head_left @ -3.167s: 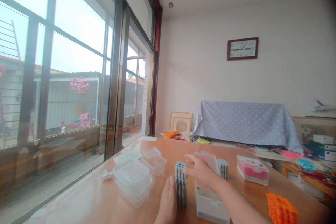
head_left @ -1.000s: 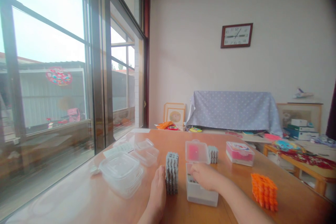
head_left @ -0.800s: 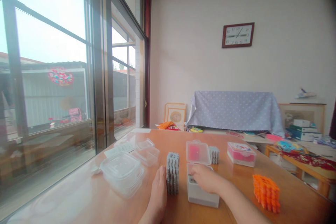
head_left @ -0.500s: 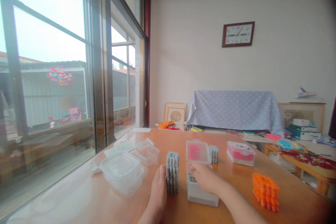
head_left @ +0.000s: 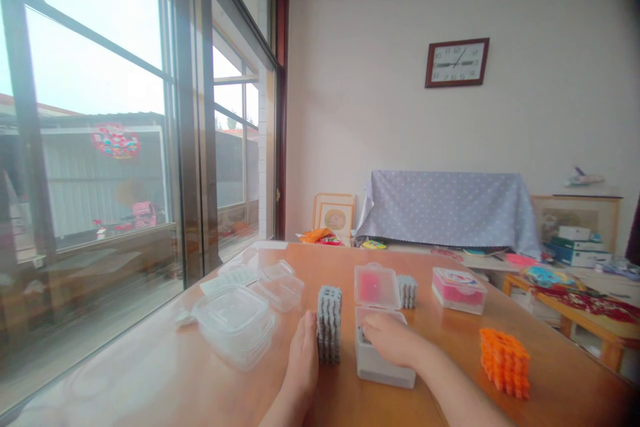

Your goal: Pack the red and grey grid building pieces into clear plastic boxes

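My left hand (head_left: pixel 303 353) lies edge-on along the left side of a tall stack of grey interlocking plastic pieces (head_left: pixel 329 325), fingers stretched out and close against it. The stack stands upright on the table. My right hand (head_left: pixel 385 335) reaches into an open clear plastic box (head_left: pixel 385 371) with its fingers bent down and pressed together. Grey shows under the fingertips, but what they pinch, if anything, is hidden. The box's lid (head_left: pixel 377 287) is flipped back and has a pink patch. Behind it stands a shorter grey stack (head_left: pixel 408 292).
An orange stack of similar pieces (head_left: pixel 505 363) stands at the right. A closed box with pink contents (head_left: pixel 459 291) is behind it. Clear plastic containers (head_left: pixel 233 323) and a smaller clear one (head_left: pixel 279 285) lie at the left of the wooden table (head_left: pixel 435 407), beside the window.
My right hand has shifted slightly down and left inside the box. My left hand stays beside the grey stack. The view has tilted very slightly.
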Demonstrator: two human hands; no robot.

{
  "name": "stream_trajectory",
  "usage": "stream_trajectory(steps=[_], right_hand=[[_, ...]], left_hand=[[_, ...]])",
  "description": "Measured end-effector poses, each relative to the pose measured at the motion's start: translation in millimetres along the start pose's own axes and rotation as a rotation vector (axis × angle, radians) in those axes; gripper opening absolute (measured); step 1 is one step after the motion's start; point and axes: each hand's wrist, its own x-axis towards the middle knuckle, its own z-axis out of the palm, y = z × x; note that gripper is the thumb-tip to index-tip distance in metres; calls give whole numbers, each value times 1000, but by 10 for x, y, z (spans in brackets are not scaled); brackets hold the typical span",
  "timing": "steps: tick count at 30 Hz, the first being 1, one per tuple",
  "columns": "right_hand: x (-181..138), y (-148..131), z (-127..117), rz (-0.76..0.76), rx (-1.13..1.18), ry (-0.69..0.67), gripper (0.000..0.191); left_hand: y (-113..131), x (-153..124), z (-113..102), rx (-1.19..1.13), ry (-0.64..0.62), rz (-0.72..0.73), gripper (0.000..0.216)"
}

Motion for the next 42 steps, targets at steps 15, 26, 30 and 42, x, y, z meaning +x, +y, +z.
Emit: stream_trajectory(steps=[15, 26, 30, 42], right_hand=[[282, -382, -188, -136, 407, 296, 52], [456, -423, -160, -150, 428, 181, 58], [446, -430, -172, -174, 460, 190, 54], [54, -41, -478, -25, 480, 167, 36]], left_hand=[[59, -22, 0, -29, -16, -25, 78], [-36, 4, 0, -33, 3, 16, 71], [-49, 3, -7, -10, 1, 29, 69], [116, -59, 29, -14, 25, -14, 79]])
